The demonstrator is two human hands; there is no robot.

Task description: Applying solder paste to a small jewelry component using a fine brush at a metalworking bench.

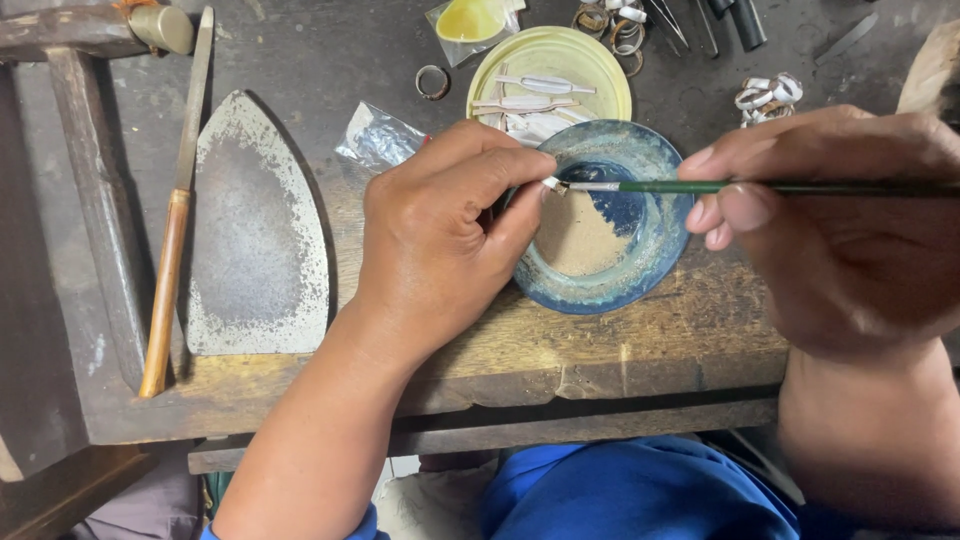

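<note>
A small silver piece [551, 184] is pinched between thumb and forefinger of the left hand [445, 235] just above the one blue dish [655, 245], probably so that drips fall back into it. The right hand [840, 220] grips one thin green brush [760, 187] closed like a pen, its tip touching the piece. Behind stands one yellow plate [590, 60] with several pale strips, and at the left lie one flat iron plate [255, 225] and one long file [175, 225].
</note>
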